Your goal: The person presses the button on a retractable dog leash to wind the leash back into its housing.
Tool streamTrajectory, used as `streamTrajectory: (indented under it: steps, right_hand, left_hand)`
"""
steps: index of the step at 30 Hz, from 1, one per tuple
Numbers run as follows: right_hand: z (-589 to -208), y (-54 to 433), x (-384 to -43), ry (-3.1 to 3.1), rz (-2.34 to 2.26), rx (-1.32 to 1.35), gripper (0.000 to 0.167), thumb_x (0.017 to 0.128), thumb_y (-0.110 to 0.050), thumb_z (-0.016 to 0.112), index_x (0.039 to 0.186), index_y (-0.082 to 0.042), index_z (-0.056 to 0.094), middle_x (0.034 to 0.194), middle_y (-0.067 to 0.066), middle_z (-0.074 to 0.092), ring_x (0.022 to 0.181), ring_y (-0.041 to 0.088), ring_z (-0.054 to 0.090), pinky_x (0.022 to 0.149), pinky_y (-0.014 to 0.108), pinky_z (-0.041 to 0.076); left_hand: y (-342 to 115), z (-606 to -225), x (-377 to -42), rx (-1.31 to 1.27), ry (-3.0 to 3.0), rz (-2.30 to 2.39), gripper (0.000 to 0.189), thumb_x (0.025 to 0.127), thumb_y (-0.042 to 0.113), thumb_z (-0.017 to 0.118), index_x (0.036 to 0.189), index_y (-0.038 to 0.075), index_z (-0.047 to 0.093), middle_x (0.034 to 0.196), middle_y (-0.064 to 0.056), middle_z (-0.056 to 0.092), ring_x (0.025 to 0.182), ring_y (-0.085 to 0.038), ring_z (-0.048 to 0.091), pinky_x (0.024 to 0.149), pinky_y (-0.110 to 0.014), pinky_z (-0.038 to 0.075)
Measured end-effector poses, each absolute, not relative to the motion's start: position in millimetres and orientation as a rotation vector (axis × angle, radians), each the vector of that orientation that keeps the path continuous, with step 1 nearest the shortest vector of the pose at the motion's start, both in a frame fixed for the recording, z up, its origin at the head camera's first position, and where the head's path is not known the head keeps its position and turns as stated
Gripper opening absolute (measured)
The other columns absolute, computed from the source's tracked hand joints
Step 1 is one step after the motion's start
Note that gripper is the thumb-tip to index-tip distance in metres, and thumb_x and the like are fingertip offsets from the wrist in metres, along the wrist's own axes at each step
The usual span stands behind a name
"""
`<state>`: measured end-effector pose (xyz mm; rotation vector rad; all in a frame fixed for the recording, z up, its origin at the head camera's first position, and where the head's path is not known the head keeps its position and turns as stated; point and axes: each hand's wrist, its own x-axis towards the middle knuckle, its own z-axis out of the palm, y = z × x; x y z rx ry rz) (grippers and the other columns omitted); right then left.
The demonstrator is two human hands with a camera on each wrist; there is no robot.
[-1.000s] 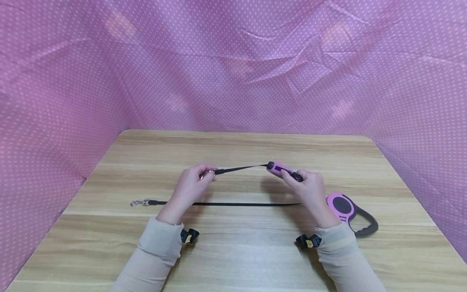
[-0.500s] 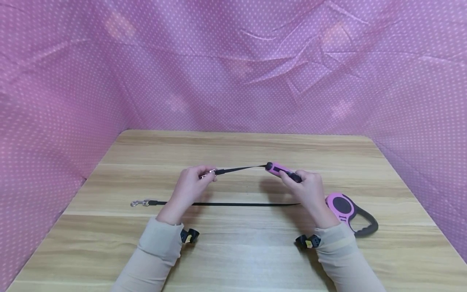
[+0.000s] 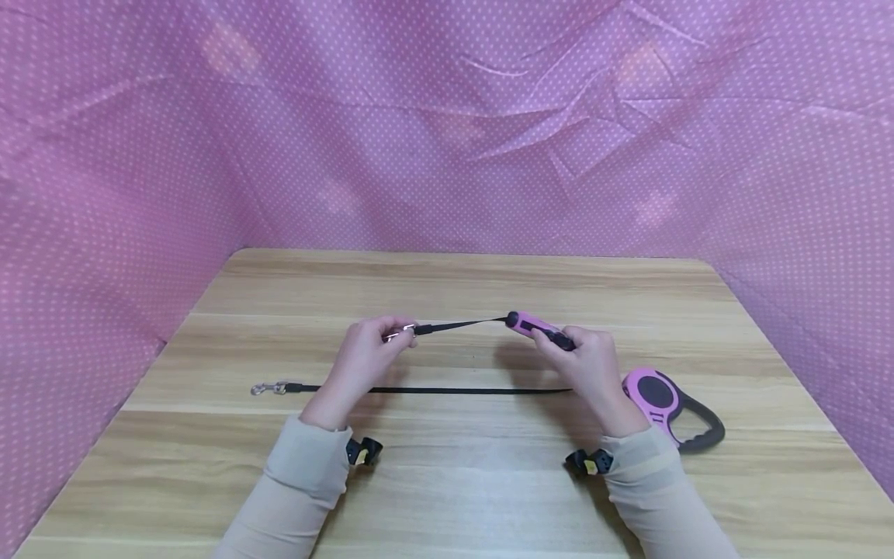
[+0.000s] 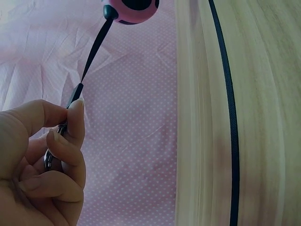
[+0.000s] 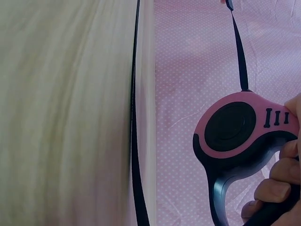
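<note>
In the head view, a person's left hand [image 3: 366,357] and right hand [image 3: 590,373] were raised over a wood-grain table [image 3: 447,481], with a pink-and-black retractable dog leash [image 3: 528,323] between them. The left hand pinched the leash's metal clip [image 3: 400,334]; the right hand gripped the other end. The leash's long axis ran crosswise, hand to hand: a short black strap [image 3: 461,324] rose slightly rightward from clip to casing, nearly straight, and the casing, seen edge-on, slanted down into the right hand, the nearer of the two to it. Closer to the wearer, a second retractable leash [image 3: 654,392] lay flat on the table, its extended strap [image 3: 461,390] roughly parallel to the raised one and partly hidden by the wrists; its casing showed just beside the right wrist, its snap hook [image 3: 268,388] beyond the left. Pink dotted cloth [image 3: 447,155] hung behind. In the left wrist view, curled fingers held the clip, and the strap led away to the casing at the top edge. In the right wrist view, fingers wrapped the dark handle [image 5: 218,195], the casing's round face showed, and the strap left its far end towards the left hand.
</note>
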<state>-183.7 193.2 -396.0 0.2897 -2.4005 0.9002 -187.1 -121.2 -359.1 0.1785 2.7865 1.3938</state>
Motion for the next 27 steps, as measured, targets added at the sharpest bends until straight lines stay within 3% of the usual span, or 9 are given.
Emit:
streamTrajectory:
  steps: [15, 27]
  right_hand:
    - [-399.1, 192.1, -185.5, -2.354, 0.825, 0.399, 0.041, 0.079, -0.024, 0.076, 0.051, -0.010, 0.050, 0.048, 0.001, 0.050, 0.047, 0.008, 0.036, 0.044, 0.023, 0.032]
    - [-397.1, 191.4, -184.5, -2.399, 0.856, 0.403, 0.040, 0.081, -0.025, 0.076, 0.052, -0.010, 0.053, 0.048, 0.000, 0.052, 0.046, 0.006, 0.038, 0.044, 0.022, 0.033]
  left_hand:
    - [-119.4, -363.3, -188.5, 0.191, 2.783, 1.412, 0.026, 0.098, 0.027, 0.058, 0.113, 0.011, 0.071, 0.100, -0.002, 0.075, 0.099, -0.020, 0.067, 0.093, -0.041, 0.053]
    - [-115.6, -363.7, -188.5, 0.225, 2.820, 1.356, 0.025, 0.100, 0.025, 0.056, 0.111, 0.011, 0.074, 0.106, -0.004, 0.075, 0.093, -0.019, 0.062, 0.084, -0.037, 0.051]
